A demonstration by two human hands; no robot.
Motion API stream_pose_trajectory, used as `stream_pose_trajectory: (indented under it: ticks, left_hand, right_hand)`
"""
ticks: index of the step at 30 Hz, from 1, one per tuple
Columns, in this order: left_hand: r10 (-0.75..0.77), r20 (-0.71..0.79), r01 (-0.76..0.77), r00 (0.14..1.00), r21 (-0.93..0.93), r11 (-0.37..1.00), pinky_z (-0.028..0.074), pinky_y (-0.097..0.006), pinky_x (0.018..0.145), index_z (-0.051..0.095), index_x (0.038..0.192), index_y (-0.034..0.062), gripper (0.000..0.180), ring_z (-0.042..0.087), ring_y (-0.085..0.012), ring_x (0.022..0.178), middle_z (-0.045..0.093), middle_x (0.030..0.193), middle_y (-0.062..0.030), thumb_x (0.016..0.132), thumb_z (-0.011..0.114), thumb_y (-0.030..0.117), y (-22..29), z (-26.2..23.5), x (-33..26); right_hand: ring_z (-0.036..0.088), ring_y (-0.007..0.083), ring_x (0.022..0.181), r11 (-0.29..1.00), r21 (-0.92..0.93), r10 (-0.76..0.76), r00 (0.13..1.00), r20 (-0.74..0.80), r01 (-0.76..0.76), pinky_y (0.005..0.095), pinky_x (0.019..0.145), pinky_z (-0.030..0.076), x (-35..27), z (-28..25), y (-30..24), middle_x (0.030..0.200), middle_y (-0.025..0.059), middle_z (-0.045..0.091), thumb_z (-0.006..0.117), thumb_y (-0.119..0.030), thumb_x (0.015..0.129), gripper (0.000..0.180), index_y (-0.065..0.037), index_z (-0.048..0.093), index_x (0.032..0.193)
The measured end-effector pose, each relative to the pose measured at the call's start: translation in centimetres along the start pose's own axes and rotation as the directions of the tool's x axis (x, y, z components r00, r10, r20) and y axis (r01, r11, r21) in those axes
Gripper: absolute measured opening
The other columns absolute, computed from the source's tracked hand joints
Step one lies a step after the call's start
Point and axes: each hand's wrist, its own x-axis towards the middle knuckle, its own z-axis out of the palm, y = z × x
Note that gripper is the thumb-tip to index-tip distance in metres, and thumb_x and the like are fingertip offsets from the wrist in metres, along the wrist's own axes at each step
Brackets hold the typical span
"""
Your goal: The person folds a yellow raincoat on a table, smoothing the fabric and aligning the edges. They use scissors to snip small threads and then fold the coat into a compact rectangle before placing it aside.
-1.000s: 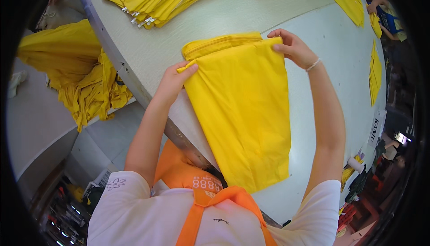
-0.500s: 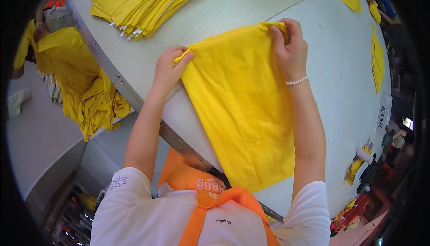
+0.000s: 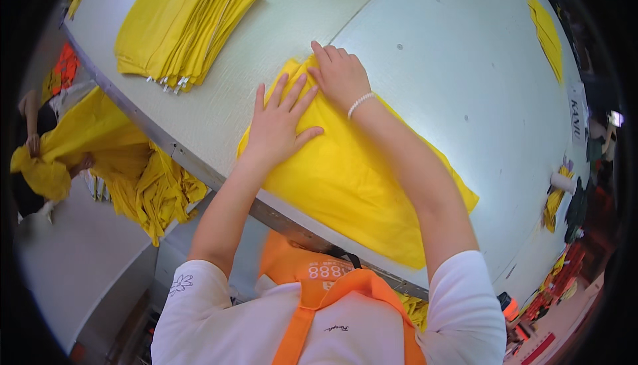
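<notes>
A folded yellow garment [image 3: 345,192] lies slantwise on the pale worktable, its near side close to the table's metal edge. My left hand [image 3: 280,125] rests flat on its left part, with the fingers spread. At the garment's far edge is my right hand [image 3: 342,79], fingers slightly bent and thumb apart from them. No cloth shows gripped between these fingers. The right forearm crosses over the garment and hides some of it.
A fanned stack of folded yellow garments [image 3: 179,26] sits at the far left of the worktable [image 3: 425,52]. Beyond the left edge, another person's hand [image 3: 33,144] holds yellow cloth [image 3: 106,125] above a heap. A thread cone [image 3: 562,182] stands at the right.
Both hands have come left and closer together. My left hand has let go of the garment's corner and flattened on it. The garment has turned, and its far edge is no longer held up.
</notes>
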Motion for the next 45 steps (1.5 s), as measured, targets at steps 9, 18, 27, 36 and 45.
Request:
stream_pose_trajectory:
  ticks: [9,18,27,36,45]
  left_hand:
    - [-0.059,-0.039,0.06,0.997,0.018,0.998,0.01,-0.049,0.11,0.034,0.14,0.0204,0.069,0.016,-0.0271,0.138,0.023,0.149,-0.0038,0.081,0.056,0.048,0.5,3.8,-1.0]
    - [-0.005,-0.097,0.017,0.995,0.123,0.992,0.012,-0.054,0.108,0.033,0.14,0.0194,0.067,0.018,-0.0296,0.137,0.023,0.149,-0.0046,0.085,0.05,0.051,0.9,4.2,-1.1]
    - [0.005,-0.15,0.007,0.989,0.078,0.997,0.013,-0.054,0.107,0.033,0.14,0.0187,0.065,0.02,-0.0306,0.136,0.025,0.148,-0.0056,0.085,0.049,0.049,0.8,5.1,-0.8]
    - [0.0,-0.161,0.017,0.987,0.108,0.994,0.014,-0.053,0.107,0.032,0.141,0.0193,0.065,0.02,-0.0295,0.136,0.024,0.149,-0.0046,0.086,0.048,0.049,1.0,5.8,-0.8]
    - [0.014,-0.188,0.009,0.982,0.123,0.992,0.015,-0.054,0.106,0.032,0.141,0.0203,0.063,0.021,-0.0294,0.136,0.024,0.149,-0.0039,0.087,0.046,0.049,0.4,6.5,-0.8]
  right_hand:
    - [0.018,0.0395,0.135,0.694,-0.244,0.659,0.734,-0.162,-0.677,0.0534,0.108,0.013,-30.3,-3.7,3.7,0.146,0.0167,0.027,0.054,-0.034,0.087,0.061,-0.015,0.033,0.141]
    - [0.032,0.0355,0.129,0.784,0.014,0.578,0.721,-0.383,-0.621,0.0481,0.107,0.023,-31.1,-5.0,7.9,0.138,0.0186,0.038,0.054,-0.034,0.088,0.056,-0.004,0.04,0.134]
    - [0.057,0.0306,0.103,0.842,0.28,0.376,0.874,0.307,-0.461,0.0391,0.09,0.043,-9.4,-4.7,4.4,0.108,0.0167,0.062,0.052,-0.043,0.085,0.046,-0.003,0.062,0.106]
    - [0.059,0.0299,0.096,0.789,0.158,0.514,0.778,0.362,-0.594,0.0404,0.086,0.044,-10.2,-3.6,3.1,0.103,0.0187,0.063,0.057,-0.038,0.086,0.048,-0.003,0.053,0.118]
    - [0.017,0.0392,0.135,0.752,-0.149,0.624,0.767,-0.15,-0.642,0.0523,0.109,0.013,-37.4,-3.6,1.7,0.147,0.0173,0.023,0.057,-0.042,0.084,0.068,-0.016,0.031,0.141]
